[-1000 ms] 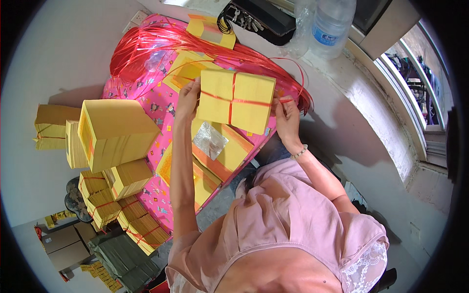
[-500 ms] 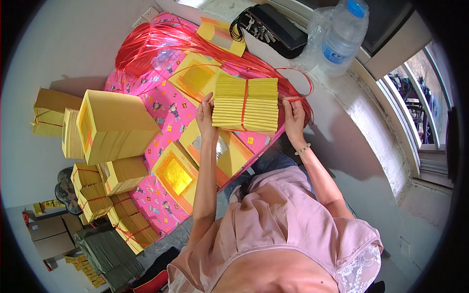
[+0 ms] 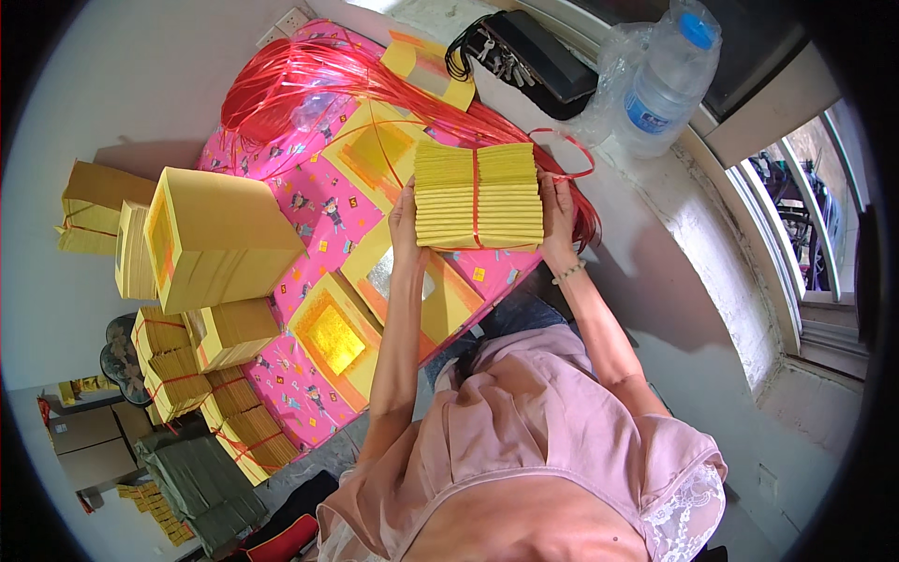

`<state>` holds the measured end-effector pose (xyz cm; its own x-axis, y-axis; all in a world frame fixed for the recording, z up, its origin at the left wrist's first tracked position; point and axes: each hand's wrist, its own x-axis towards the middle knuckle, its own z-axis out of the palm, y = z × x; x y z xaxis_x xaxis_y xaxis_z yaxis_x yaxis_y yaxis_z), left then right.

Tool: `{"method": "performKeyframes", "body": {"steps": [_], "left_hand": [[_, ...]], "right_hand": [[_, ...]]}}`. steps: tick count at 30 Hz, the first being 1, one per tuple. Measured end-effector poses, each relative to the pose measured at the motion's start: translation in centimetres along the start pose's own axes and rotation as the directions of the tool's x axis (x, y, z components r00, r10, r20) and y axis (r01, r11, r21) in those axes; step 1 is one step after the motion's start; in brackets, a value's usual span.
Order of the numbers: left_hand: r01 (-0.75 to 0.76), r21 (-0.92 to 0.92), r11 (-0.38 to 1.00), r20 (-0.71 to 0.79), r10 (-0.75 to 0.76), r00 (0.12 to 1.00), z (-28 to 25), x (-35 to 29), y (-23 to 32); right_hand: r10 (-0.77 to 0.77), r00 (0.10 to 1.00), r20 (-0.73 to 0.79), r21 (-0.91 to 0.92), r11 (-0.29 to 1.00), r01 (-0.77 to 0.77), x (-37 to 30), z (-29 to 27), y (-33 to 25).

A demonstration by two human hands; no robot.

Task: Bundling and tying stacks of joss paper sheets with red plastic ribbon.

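Note:
A thick bundle of folded yellow paper is between my hands over the near right part of the pink table. One red plastic strap runs down its middle from far edge to near edge, and a thin red line shows along its lower edge. My left hand is closed against the bundle's left side. On the opposite side my right hand presses in, its fingers partly hidden by the paper. Loose red plastic strands spread across the table's far side and pass behind the bundle to the right.
Yellow sheets with gold and silver patches lie on the pink patterned tablecloth. A tall yellow paper stack and several tied bundles stand at left. A water bottle and black pouch rest on the sill.
My fingers have gone from pinching red strand at both sides to holding the bundle's sides. The strap looks straighter, and the bundle sits slightly further right in view.

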<state>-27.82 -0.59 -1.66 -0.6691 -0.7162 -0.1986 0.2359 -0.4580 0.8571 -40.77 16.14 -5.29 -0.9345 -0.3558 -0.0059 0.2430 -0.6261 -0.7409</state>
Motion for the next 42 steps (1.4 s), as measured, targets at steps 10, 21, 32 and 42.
{"method": "performKeyframes", "body": {"steps": [10,21,32,42], "left_hand": [[0.054,-0.012,0.998,0.019,-0.054,0.998,-0.5,-0.1,-0.4],[0.09,0.02,0.996,0.048,-0.091,0.995,-0.8,-0.3,0.2],[0.018,0.05,0.999,0.027,-0.02,0.999,-1.5,0.1,-1.2],[0.055,-0.025,0.998,0.009,-0.055,0.998,-1.4,-0.1,-1.7]], "right_hand": [[-0.066,0.998,-0.005,-0.324,0.944,0.061,0.9,-1.0,1.6],[0.096,0.995,-0.027,-0.082,0.992,-0.098,-0.4,0.2,0.5],[0.043,0.995,-0.086,-0.295,0.953,-0.067,1.7,-0.6,0.0],[-0.081,0.995,-0.058,-0.387,0.92,0.053,1.3,0.2,0.3]]}}
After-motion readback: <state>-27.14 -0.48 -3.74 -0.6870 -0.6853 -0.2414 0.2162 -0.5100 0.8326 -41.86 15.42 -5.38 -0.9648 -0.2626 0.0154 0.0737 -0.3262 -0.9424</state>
